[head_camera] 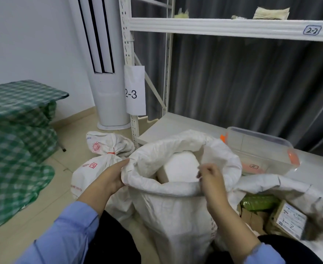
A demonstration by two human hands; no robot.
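We looked down at a tall white woven sack [176, 210] that stood upright on the floor [77, 130] directly in front of us. Its mouth was open and its top edge was rolled outward into a thick collar. Our left hand [109, 178] gripped the collar on its left side, with the fingers curled into the fabric. Our right hand [212, 181] was at the near right side of the mouth, its fingers curled and pinching the rolled edge there. Both arms wore light blue sleeves [65, 235]. Inside the sack a white box [181, 166] lay tilted and filled much of the opening.

Just behind the sack, to the left, a tied sack [103, 155] with red print sat on the floor, its neck bound with red string. To the right, an open white bag [290, 187] touched our sack. It showed a green packet [259, 201] and a cardboard box [292, 221] with a paper label.

Beyond these stood a white metal rack [214, 27]. Its low shelf [176, 124] held a clear plastic tub [261, 149] with orange clips. A paper sign [135, 90] reading "2-3" hung on the rack's post, and a small label [312, 30] reading "2-2" sat on the upper beam. A grey curtain [252, 82] hung behind the rack. A white standing air conditioner [107, 82] stood left of the rack. At the far left, a green checked cloth [14, 140] draped down to the floor.
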